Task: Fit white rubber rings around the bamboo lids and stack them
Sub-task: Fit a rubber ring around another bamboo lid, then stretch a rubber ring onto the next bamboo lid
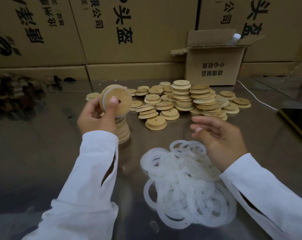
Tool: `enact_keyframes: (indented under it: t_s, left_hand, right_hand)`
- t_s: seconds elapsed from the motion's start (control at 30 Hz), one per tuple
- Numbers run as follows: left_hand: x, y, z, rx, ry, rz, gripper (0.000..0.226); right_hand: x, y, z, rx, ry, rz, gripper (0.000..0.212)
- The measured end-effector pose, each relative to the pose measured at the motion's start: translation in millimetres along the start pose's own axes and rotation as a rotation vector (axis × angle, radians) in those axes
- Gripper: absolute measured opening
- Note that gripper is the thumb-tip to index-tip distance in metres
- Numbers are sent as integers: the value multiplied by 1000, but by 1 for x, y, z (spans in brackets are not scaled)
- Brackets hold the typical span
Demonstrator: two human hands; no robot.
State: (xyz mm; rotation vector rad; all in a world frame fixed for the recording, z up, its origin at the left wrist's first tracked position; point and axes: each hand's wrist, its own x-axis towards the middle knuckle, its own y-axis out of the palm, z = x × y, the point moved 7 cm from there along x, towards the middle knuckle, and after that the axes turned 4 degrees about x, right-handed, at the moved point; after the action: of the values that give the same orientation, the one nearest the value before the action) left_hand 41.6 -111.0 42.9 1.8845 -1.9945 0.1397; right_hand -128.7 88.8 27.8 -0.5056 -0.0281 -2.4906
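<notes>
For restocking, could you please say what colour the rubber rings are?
Translucent white rubber rings; head view.

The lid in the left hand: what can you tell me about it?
The lid is a round disc of pale bamboo with a small hole near its middle. A white ring shows around its rim. The left hand holds it up tilted, face toward the camera, thumb on the face, above a stack of lids.

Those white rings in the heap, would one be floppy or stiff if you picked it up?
Probably floppy: the rings look thin and translucent, draping over one another. One sits snugly round the held lid, suggesting stretch. They overlap, so lifting one may drag neighbours along.
</notes>
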Motion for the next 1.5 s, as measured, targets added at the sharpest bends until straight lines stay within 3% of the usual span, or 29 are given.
enact_keyframes:
  t_s: [0.3,0.47,0.57,0.8,0.9,0.97,1.0,1.1,1.17,1.3,1.5]
  left_hand:
    - [19,-20,28,133,-163,-149,28]
    - [25,-20,53,194,-394,-97,32]
    - [29,-16,61,230,-419,-18,40]
    - [26,-6,51,316,-264,66,49]
    - [11,-3,6,491,205,-4,50]
    - [-13,9,-23,369,484,29,37]
    - [-26,19,-29,280,515,117,28]
    - [-57,58,-15,159,321,529,19]
    - [-73,75,8,185,151,692,17]
    - [-77,79,49,198,-240,660,14]
    - [-69,76,64,119,-399,555,25]
  right_hand:
    - [2,-3,-6,-30,33,-18,31]
    - [4,-5,-10,-32,48,-48,30]
    - [5,-6,-13,-31,60,-52,31]
    - [6,-5,-13,-30,60,-48,32]
    - [6,-5,-13,-31,61,-43,29]
    - [7,-4,-11,-46,52,-34,26]
    - [8,-1,-9,-55,40,-21,25]
    - [16,19,-1,-107,-19,51,25]
    - [27,33,0,-159,-32,84,25]
    - [61,55,-7,-233,22,50,21]
    - [95,98,-36,-541,155,194,22]
